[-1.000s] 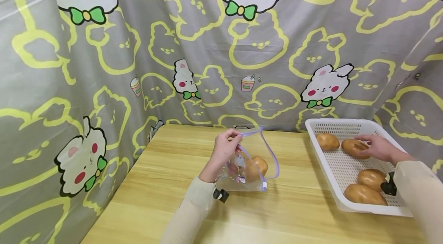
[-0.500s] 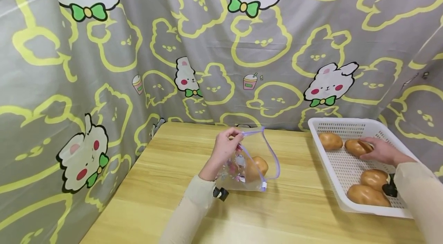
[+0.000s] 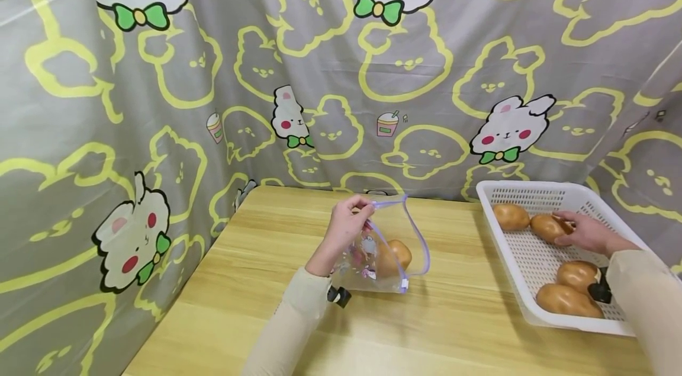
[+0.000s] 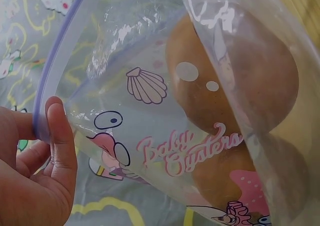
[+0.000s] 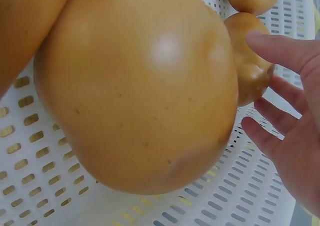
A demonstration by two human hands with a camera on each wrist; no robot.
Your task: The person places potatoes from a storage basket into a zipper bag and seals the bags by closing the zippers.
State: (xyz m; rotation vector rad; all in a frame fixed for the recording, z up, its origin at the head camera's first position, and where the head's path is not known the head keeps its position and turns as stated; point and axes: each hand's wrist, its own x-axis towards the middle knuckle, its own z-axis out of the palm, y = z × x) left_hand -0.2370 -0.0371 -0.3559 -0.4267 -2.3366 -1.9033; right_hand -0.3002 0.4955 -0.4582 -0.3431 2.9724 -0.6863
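Note:
My left hand [image 3: 348, 227] pinches the purple zip rim of a clear printed bag [image 3: 389, 269] and holds its mouth up over the wooden table [image 3: 256, 281]. A brown potato [image 3: 396, 254] lies inside the bag; the left wrist view shows brown potato [image 4: 235, 81] through the plastic, and my fingers [image 4: 57, 136] on the rim. My right hand [image 3: 581, 233] reaches into the white basket [image 3: 524, 257] and touches a potato [image 3: 544, 226]. In the right wrist view its straight fingers [image 5: 280, 51] lie against that potato [image 5: 250, 71], behind a much nearer one [image 5: 140, 86].
Three more potatoes lie in the basket, one at the far end [image 3: 510, 217] and two at the near end [image 3: 578, 275], [image 3: 567, 300]. A grey curtain with rabbit prints [image 3: 319, 68] closes off the back and left of the table.
My right hand has drawn slightly back along the potato in the basket. The left hand and the bag have stayed where they were.

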